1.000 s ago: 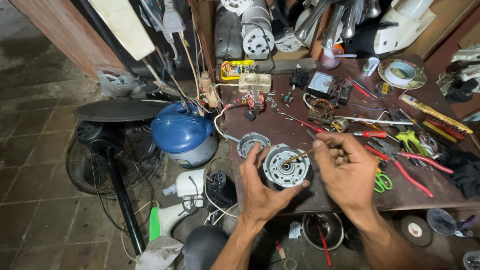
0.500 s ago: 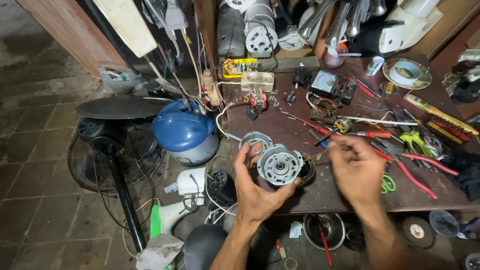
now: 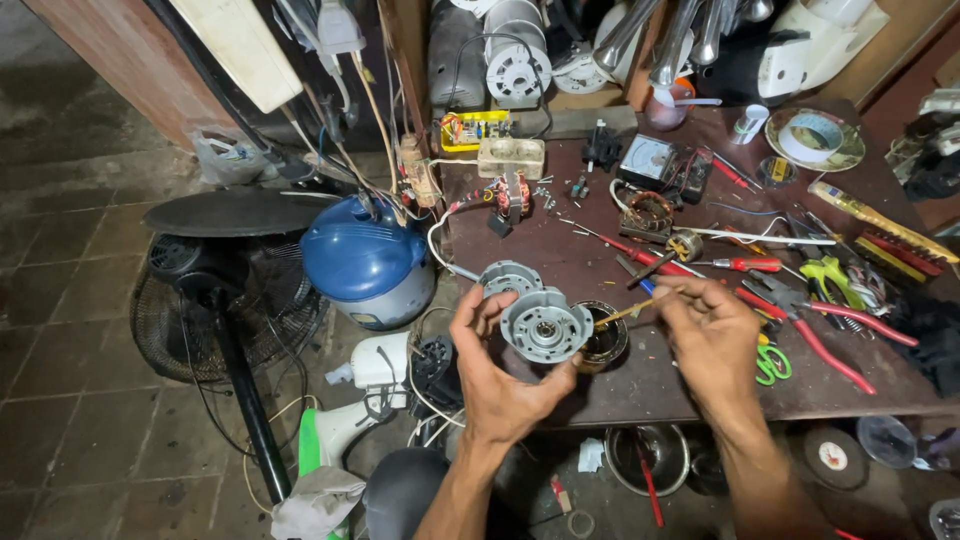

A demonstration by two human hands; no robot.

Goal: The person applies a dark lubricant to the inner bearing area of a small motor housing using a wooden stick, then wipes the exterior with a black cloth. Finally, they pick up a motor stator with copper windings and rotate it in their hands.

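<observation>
Slippage is the likely fault: your left hand (image 3: pixel 500 385) grips the grey motor end housing (image 3: pixel 546 325) only by its rim, fingertips closed around it, above the workbench (image 3: pixel 650 385) edge. Your right hand (image 3: pixel 712 335) pinches a thin yellow-handled tool (image 3: pixel 622 314), tip just beside the housing's right; a skewed push could pry it loose.

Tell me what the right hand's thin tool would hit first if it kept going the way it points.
The right hand points its thin tool leftward at the grey motor housing held in the left hand. It would likely meet that housing's right side first, though depth is hard to judge.
</observation>
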